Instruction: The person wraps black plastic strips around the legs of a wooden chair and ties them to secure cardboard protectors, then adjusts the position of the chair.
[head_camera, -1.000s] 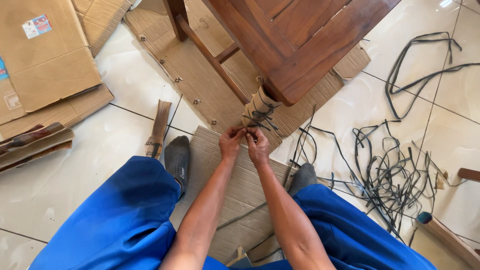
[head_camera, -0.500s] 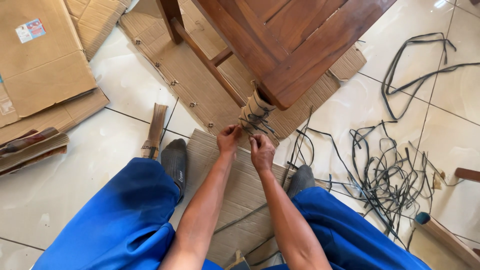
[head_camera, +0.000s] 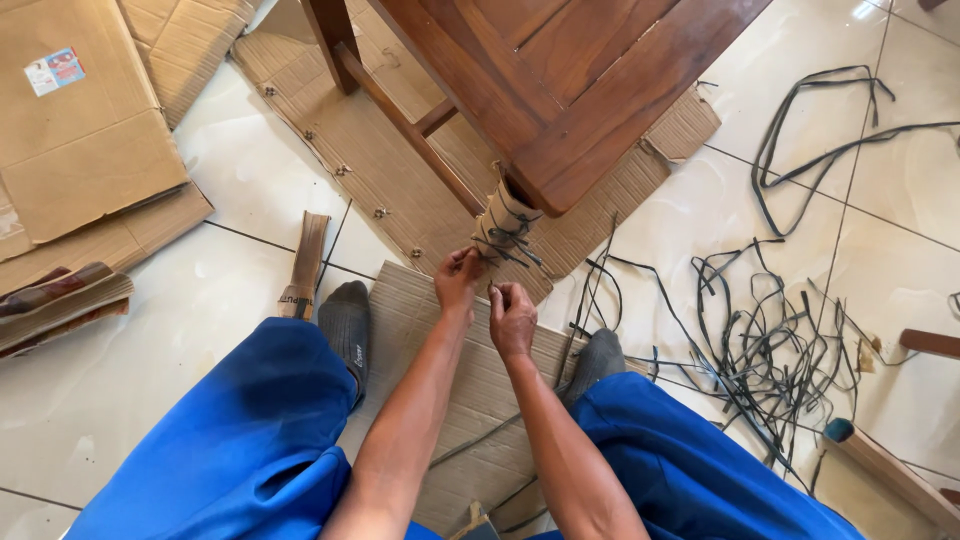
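A dark wooden table (head_camera: 560, 90) stands over me, and its near leg is wrapped in corrugated cardboard (head_camera: 505, 215) bound with a thin dark strap (head_camera: 512, 243). My left hand (head_camera: 458, 280) pinches the strap at the base of the wrapped leg. My right hand (head_camera: 512, 318) is just below and beside it, fingers closed on the same strap. Both forearms reach out between my blue-trousered knees.
A tangle of loose dark straps (head_camera: 760, 330) lies on the tiled floor at right. Flat cardboard sheets (head_camera: 90, 150) lie at left and under the table. My socked feet (head_camera: 345, 320) rest on a cardboard sheet (head_camera: 440, 400). A wooden piece (head_camera: 885, 470) lies at lower right.
My right hand has drawn back toward me, away from the wrapped leg, while the left hand stays near the leg. The view has shifted slightly.
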